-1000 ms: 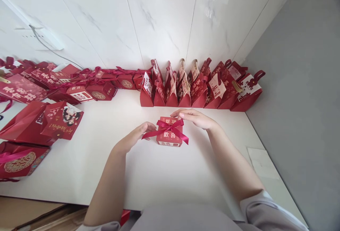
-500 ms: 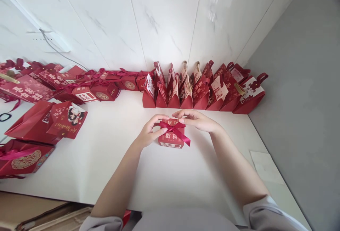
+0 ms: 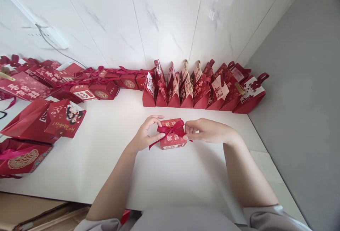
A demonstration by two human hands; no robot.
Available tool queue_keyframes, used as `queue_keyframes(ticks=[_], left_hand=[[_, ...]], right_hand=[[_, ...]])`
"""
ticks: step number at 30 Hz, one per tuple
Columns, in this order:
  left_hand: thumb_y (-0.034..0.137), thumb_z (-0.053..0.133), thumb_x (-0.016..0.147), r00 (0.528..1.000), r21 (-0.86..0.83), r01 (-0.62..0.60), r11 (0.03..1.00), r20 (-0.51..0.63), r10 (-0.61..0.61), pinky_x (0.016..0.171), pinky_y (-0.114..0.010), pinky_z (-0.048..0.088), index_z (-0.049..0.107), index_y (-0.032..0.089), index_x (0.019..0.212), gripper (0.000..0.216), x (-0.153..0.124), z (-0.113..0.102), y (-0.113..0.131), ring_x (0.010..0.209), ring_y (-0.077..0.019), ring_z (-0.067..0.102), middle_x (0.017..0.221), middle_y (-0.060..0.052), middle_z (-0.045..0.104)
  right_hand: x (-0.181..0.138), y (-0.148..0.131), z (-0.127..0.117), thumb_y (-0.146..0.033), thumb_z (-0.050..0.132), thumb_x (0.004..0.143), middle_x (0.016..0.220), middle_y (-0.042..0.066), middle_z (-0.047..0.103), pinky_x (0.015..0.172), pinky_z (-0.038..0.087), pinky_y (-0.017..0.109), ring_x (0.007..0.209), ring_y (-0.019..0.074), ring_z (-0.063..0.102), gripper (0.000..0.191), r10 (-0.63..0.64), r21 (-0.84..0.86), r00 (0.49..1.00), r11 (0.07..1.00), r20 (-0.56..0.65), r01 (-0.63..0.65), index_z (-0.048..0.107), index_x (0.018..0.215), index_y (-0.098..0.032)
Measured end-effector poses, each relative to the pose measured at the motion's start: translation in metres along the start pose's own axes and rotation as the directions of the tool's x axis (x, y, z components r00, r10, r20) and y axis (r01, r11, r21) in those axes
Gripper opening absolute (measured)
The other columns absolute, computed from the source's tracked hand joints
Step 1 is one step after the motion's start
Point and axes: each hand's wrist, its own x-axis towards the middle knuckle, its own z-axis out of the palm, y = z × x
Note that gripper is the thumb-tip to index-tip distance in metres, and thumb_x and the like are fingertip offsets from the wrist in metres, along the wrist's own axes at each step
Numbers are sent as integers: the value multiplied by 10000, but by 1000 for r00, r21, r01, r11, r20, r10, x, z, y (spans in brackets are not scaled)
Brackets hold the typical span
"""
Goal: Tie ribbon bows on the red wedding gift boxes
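Observation:
A small red gift box (image 3: 173, 140) with gold characters lies on the white table (image 3: 164, 178), tied with a dark pink ribbon bow (image 3: 170, 130). My left hand (image 3: 145, 135) curls against the box's left side, thumb and fingers pinching the left ribbon tail. My right hand (image 3: 204, 131) is at the box's right side, fingertips pinched on the right end of the ribbon. Both hands are closed on the ribbon.
A row of upright red gift bags (image 3: 202, 89) stands against the marble wall. Flat red boxes with ribbons (image 3: 101, 84) line the back left. Larger red bags (image 3: 42, 121) lie at the left edge. A grey wall (image 3: 305, 93) bounds the right.
My right hand moved from above the box's far edge down to its right side and took the ribbon end. My left hand closed in on the left ribbon tail. The box turned slightly.

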Motion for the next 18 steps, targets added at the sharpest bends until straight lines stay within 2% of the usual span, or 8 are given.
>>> queue_keyframes(ticks=[4, 8, 14, 18], left_hand=[[363, 654, 858, 1000, 25, 15, 1000, -5, -15, 1157, -444, 286, 603, 206, 876, 165, -1, -1, -2, 1373, -280, 379, 1439, -96, 452], [385, 586, 908, 999, -73, 51, 996, 5, -51, 1154, -431, 292, 598, 192, 782, 231, 0, 1, -6, 1341, -267, 425, 1406, -95, 488], [423, 520, 942, 995, -133, 86, 987, -36, -92, 1113, -408, 326, 565, 183, 755, 307, 3, 2, -6, 1303, -260, 448, 1337, -102, 523], [446, 499, 944, 990, -209, 129, 969, -25, -137, 1103, -399, 337, 549, 177, 745, 338, 5, 5, -7, 1296, -264, 447, 1335, -107, 525]], right_hand=[[9, 5, 3, -409, 558, 886, 672, -17, 594, 529, 347, 271, 573, 142, 492, 245, -29, 34, 998, 999, 59, 27, 535, 731, -220], [11, 7, 3, -402, 520, 910, 634, -35, 507, 530, 325, 263, 547, 120, 433, 294, -107, 81, 988, 992, 115, 98, 519, 685, -213], [14, 9, 3, -386, 490, 935, 703, -21, 580, 568, 359, 268, 590, 127, 460, 263, -135, 97, 984, 988, 117, 124, 594, 765, -215], [17, 11, 3, -396, 496, 927, 674, -31, 521, 555, 341, 256, 585, 120, 412, 276, -157, 114, 976, 984, 151, 140, 584, 741, -213]])
